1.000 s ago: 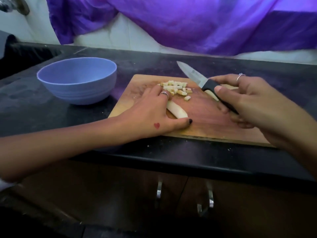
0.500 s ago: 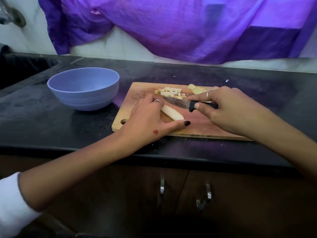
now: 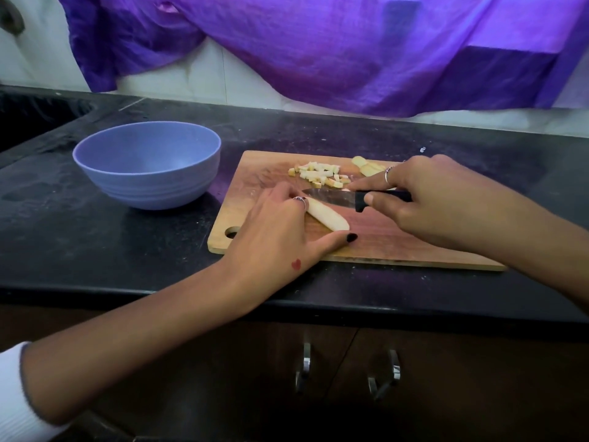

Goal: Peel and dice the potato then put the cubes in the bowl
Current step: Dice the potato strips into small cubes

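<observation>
Head view | left hand (image 3: pixel 280 231) pins peeled potato strip (image 3: pixel 328 215) on cutting board (image 3: pixel 382 247) near table's front edge, long axis diagonal | right hand (image 3: pixel 424 199) grips knife (image 3: pixel 334 197), blade crossing strip's far end | diced cubes (image 3: pixel 318 175) behind; bowl (image 3: pixel 146 173) left, empty.

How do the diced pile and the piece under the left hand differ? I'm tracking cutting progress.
The diced potato cubes are many small bits, lying loose. The peeled potato strip is one long uncut piece, pinned by the left hand. Both are pale and lie on the cutting board.
</observation>
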Motion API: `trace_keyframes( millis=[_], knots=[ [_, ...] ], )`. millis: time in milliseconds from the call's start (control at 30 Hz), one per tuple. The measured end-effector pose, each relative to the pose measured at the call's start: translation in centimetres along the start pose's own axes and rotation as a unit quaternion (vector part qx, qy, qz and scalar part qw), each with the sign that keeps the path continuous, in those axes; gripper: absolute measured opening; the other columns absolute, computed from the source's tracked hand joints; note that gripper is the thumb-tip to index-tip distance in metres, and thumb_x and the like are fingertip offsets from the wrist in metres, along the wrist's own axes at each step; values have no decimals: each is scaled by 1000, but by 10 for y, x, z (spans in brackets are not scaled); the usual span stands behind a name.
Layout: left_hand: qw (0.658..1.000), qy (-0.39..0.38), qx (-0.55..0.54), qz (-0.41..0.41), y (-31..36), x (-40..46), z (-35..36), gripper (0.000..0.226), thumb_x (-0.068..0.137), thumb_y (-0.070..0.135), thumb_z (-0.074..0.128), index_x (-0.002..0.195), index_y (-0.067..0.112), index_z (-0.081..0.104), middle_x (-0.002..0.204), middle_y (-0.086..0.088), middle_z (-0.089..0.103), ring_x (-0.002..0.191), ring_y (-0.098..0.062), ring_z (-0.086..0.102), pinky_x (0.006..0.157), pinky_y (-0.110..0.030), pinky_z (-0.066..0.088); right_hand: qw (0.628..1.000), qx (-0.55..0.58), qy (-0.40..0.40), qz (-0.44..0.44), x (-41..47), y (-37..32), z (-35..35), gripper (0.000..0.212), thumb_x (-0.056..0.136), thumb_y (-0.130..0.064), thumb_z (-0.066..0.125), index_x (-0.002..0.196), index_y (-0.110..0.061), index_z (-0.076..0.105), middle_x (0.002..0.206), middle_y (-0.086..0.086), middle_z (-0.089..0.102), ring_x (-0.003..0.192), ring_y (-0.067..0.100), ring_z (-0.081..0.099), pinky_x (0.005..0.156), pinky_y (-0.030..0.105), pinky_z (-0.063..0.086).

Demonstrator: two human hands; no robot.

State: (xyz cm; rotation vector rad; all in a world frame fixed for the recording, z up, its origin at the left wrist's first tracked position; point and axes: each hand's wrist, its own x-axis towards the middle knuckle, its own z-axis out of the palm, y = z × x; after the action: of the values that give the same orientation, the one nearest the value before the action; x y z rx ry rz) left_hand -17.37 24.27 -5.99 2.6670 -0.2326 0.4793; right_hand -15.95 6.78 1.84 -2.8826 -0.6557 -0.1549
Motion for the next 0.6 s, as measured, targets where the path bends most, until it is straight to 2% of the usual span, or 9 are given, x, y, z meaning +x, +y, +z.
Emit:
trace_keyframes(
  millis=[67, 133, 233, 267, 333, 400, 500, 600],
  knots=[
    [1000, 0, 7, -5, 1, -1, 0, 79, 76, 72, 51, 121, 8, 61, 118, 0, 49, 114, -15, 44, 98, -32, 41, 1000, -8, -7, -2, 1, -1, 0, 31, 97, -36, 47, 124, -48, 57, 86, -10, 63, 55, 6, 45, 53, 25, 33],
    [1000, -4, 8, -9, 3, -1, -1, 78, 77, 72, 51, 121, 8, 60, 116, 1, 48, 113, -15, 44, 96, -32, 42, 1000, -17, -10, -3, 1, -1, 0, 31, 97, -35, 47, 124, -48, 57, 91, -6, 66, 54, 6, 44, 52, 25, 33],
    [1000, -8, 9, -10, 4, -1, -2, 77, 78, 71, 51, 120, 8, 60, 115, 2, 47, 112, -14, 44, 95, -32, 42, 999, -33, -17, -6, 1, -4, -2, 31, 97, -33, 48, 123, -45, 59, 66, -14, 49, 53, 8, 43, 49, 25, 32],
    [1000, -8, 9, -10, 4, -1, -2, 76, 78, 71, 51, 120, 9, 61, 112, 2, 47, 110, -14, 45, 94, -33, 43, 999, -43, -20, -5, 3, -6, -4, 31, 97, -34, 48, 124, -44, 59, 67, -11, 49, 54, 10, 45, 51, 26, 35],
    [1000, -10, 7, -13, 5, -2, -3, 75, 78, 71, 51, 119, 9, 61, 108, 3, 46, 106, -14, 46, 93, -36, 44, 997, -76, -19, -7, 7, -11, -8, 32, 96, -36, 48, 126, -39, 58, 80, -1, 57, 59, 14, 49, 60, 29, 42],
    [1000, -12, 9, -14, 5, -2, -3, 74, 78, 70, 51, 119, 10, 61, 105, 4, 46, 104, -15, 46, 92, -38, 44, 994, -112, -19, -9, 11, -17, -9, 33, 96, -37, 47, 127, -36, 58, 90, 2, 58, 62, 17, 49, 61, 29, 41],
    [1000, -17, 12, -15, 6, -1, -3, 71, 77, 71, 51, 114, 11, 63, 102, 4, 44, 103, -16, 46, 92, -39, 43, 985, -171, -12, -22, 10, -27, -5, 31, 96, -39, 47, 126, -33, 57, 74, -5, 38, 60, 17, 41, 51, 27, 29],
    [1000, -13, 14, -21, 6, 1, -3, 68, 76, 71, 50, 106, 12, 65, 101, 4, 44, 103, -17, 47, 91, -39, 43, 981, -189, -13, -30, 7, -29, -2, 30, 96, -38, 46, 123, -29, 57, 72, -5, 30, 58, 17, 38, 54, 30, 28]
  ],
)
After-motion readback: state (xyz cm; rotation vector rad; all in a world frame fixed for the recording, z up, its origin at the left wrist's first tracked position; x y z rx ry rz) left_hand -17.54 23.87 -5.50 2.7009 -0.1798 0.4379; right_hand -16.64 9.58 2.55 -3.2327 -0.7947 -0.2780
